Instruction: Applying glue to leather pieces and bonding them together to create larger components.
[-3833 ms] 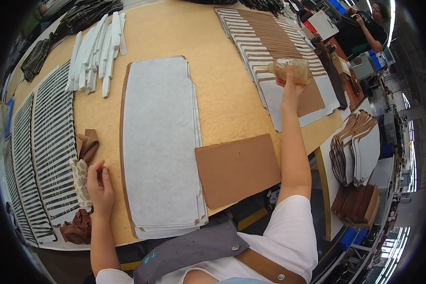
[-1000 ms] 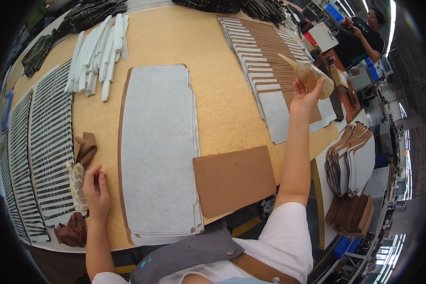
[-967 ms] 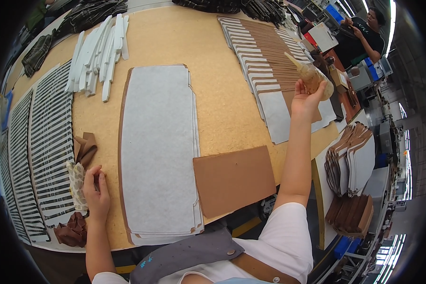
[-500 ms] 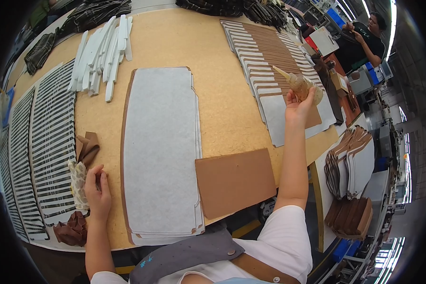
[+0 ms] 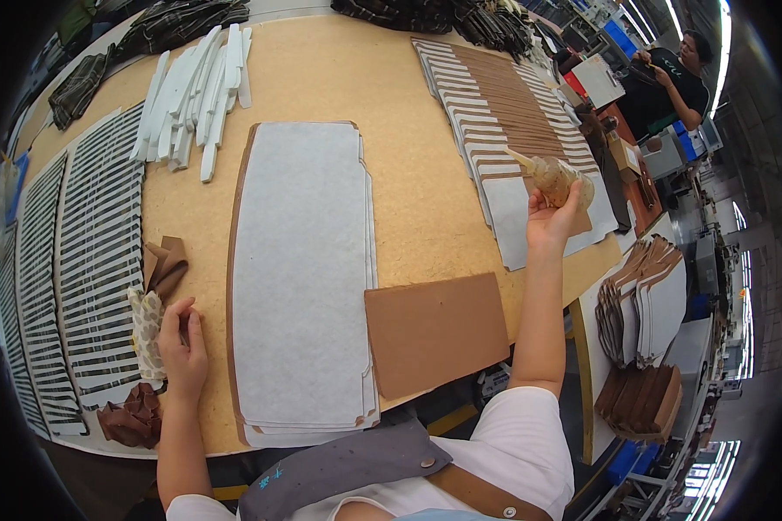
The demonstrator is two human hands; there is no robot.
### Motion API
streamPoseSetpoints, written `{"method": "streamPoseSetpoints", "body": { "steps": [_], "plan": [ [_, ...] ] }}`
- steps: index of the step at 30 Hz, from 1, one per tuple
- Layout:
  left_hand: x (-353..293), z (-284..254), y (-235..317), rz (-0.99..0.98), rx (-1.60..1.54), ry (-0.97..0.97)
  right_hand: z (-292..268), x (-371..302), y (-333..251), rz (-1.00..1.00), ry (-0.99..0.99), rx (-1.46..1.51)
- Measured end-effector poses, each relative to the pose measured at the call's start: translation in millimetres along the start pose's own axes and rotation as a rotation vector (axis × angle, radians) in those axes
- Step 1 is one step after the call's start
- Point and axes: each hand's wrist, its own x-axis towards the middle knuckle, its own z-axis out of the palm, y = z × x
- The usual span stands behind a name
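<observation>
My right hand [image 5: 552, 224] is closed around a translucent, brown-stained squeeze bottle [image 5: 558, 181] whose pale pointed nozzle tips up and to the left. It is held over the near end of a stack of white sheets with brown strips [image 5: 530, 122]. My left hand [image 5: 182, 352] has its fingers loosely bent and apart, with nothing seen in it. Beside it are a patterned cloth bundle [image 5: 147, 334], a folded brown piece [image 5: 167, 265] and a crumpled dark-brown piece [image 5: 132, 417]. Between my arms lie a stack of long white brown-edged sheets [image 5: 300, 269] and a flat brown panel [image 5: 439, 334].
White strips [image 5: 195, 95] are heaped at the back left. Slatted striped panels [image 5: 104, 260] cover the table's left side. Dark plaid fabric [image 5: 182, 26] lies along the far edge. At right, a side table [image 5: 589, 382] bears stacked pieces. A person [image 5: 669, 87] sits farther back.
The view has shifted slightly, so the table things appear a little to the right. Both hands keep nearly the same pose, and the bottle stays in my right hand.
</observation>
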Motion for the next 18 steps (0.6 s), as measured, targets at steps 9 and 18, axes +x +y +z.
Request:
{"method": "streamPoseSetpoints", "body": {
  "steps": [9, 18],
  "plan": [
    [-0.1, -0.9, -2.0, 0.024, -0.003, 0.025, -13.9, -29.6, -10.1, 0.029, -0.012, 0.007],
    [-1.3, -0.3, -4.0, 0.015, -0.073, 0.023, -37.6, -45.6, -26.7, 0.029, -0.039, -0.051]
  ]
}}
